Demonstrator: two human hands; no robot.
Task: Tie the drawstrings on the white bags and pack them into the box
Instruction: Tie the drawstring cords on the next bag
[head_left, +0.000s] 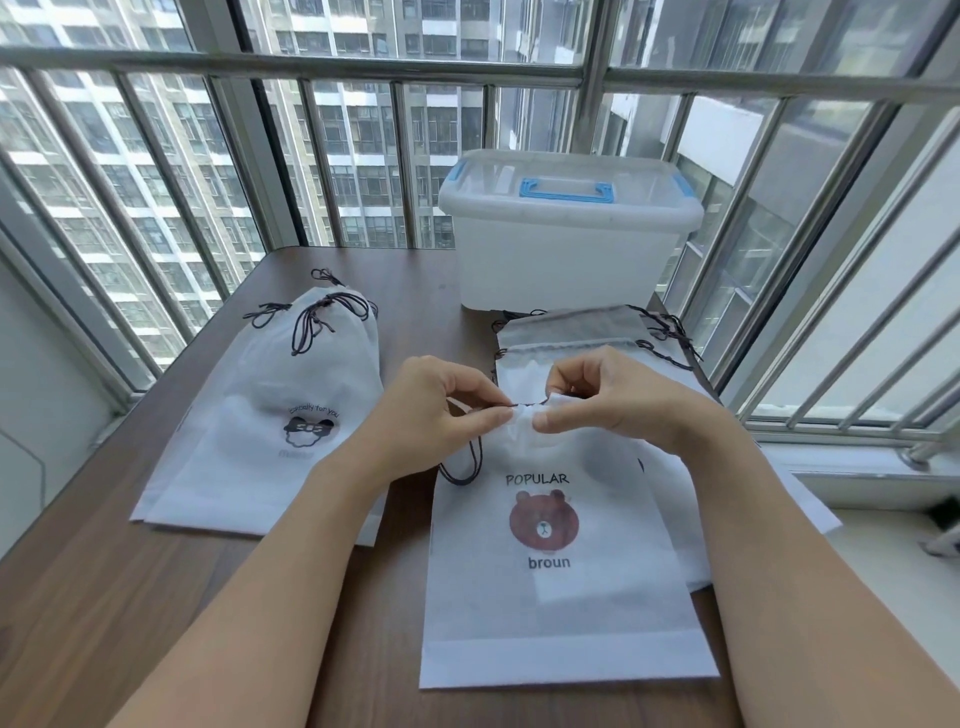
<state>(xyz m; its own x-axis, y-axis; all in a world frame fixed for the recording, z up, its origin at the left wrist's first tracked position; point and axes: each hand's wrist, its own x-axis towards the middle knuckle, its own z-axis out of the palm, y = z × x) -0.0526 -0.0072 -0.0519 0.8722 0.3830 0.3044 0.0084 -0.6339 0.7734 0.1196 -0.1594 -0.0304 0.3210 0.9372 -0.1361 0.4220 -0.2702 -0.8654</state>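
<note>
bear-print bag (550, 587) lay flat on table (104, 597), mouth gathered | dark drawstring (524, 404) ran taut between both hands | left hand (441, 410) pinched cord and bag top | right hand (597, 397) pinched likewise | tied bags (270, 415) lay to the left | untied stack (571, 338) behind | lidded box (566, 234) beyond

White bag with bear print (550, 561): flat on the bench, mouth gathered between the fingers (501, 413) of both hands. Dark drawstring (527, 403): taut between fingertips. Tied bags (270, 415): stacked left of the fingers. Untied bags (571, 332): beyond the fingers. Lidded translucent box (566, 244): farther behind.
</note>
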